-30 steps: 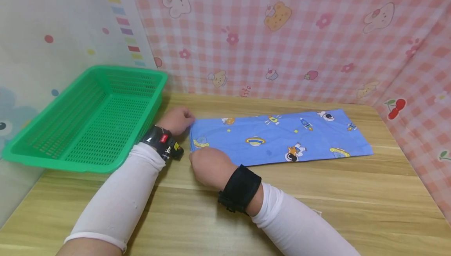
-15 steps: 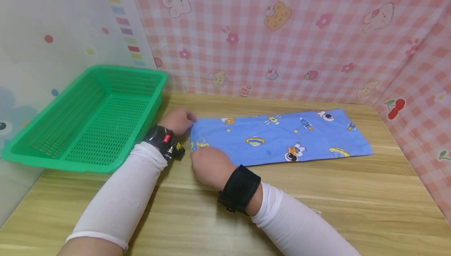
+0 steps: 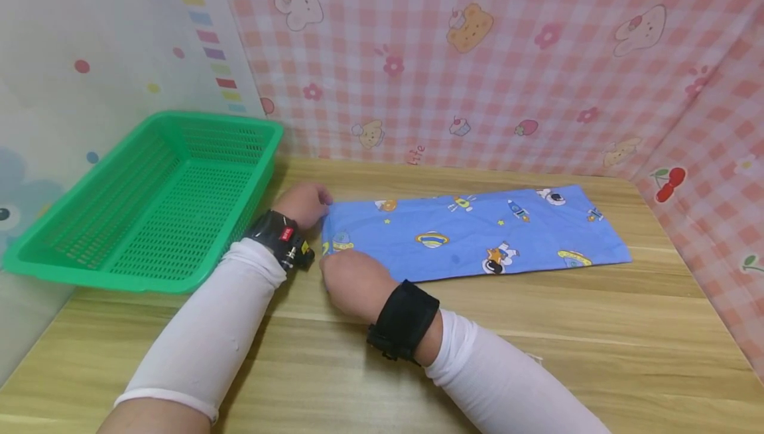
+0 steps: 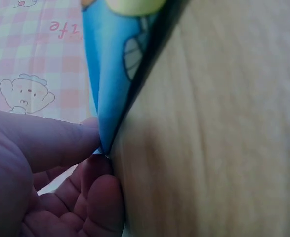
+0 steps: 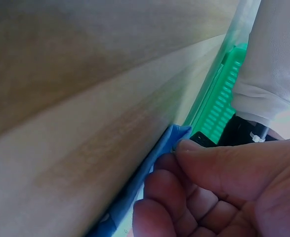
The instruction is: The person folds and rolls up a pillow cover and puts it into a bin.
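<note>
Head view: v. little has changed in the last sec. L hand [image 3: 301, 205] and its black wrist strap [image 3: 271, 231] sit a touch further right than a sec ago; R hand [image 3: 361, 285] is approx. where it was, and the flat blue rectangular cloth w/ space print [image 3: 471, 235] hasn't visibly slid. IMO that's a small tweak of the hold, not a new step: the work is at the cloth's L short end. L grip: thumb & forefinger pinch the far L corner, cloth drawn to a point there (L wrist cam). R grip: thumb & forefinger pinch at the near L corner, other fingers curled; exact bit held is partly hidden. Cloth lies on the pale wood-grain counter [image 3: 298, 367], to the right of, & apart from, the green slotted plastic basket [image 3: 143, 281], which stands at the L side by the white wall w/ coloured dots [image 3: 119, 22]. Back wall, pink-&-white checked w/ cartoon animals [image 3: 507, 82], rises behind; similar check on the R side, incl. a red cherry motif [image 3: 671, 185]. White sleeves [image 3: 203, 328] cover both forearms, bare skin showing above the L one.
</note>
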Available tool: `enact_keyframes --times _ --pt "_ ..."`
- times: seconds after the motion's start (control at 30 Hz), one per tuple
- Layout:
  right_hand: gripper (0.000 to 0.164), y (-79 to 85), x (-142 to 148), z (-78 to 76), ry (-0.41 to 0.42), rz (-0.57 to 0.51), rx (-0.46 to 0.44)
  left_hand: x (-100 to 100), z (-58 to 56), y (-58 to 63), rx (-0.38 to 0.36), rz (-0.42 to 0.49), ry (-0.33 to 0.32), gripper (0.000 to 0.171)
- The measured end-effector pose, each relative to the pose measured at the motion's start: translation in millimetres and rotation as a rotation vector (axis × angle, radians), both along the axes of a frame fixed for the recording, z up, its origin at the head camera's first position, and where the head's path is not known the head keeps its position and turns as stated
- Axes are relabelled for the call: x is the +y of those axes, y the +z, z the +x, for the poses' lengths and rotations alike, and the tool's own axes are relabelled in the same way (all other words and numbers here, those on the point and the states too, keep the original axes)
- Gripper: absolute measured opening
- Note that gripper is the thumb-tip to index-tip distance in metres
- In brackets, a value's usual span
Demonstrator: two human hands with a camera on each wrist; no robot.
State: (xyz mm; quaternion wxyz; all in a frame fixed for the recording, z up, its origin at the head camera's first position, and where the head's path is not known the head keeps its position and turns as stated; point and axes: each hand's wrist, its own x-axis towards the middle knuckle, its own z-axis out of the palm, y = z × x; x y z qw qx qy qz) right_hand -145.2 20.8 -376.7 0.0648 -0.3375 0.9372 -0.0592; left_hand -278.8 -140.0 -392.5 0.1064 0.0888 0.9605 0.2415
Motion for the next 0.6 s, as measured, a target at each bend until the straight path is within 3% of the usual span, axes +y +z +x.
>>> enact_keyframes --times 0.3,0.6 --pt "0.014 0.0 -0.6 0.3 0.016 0.038 -0.017 2.2 -0.5 1.9 0.005 -0.03 0.013 0.027" --pt "0.015 -0.1 -5.7 -2.3 0.065 0.079 0.084 3.7 -0.2 3.2 0.009 -0.047 0.018 0.021"
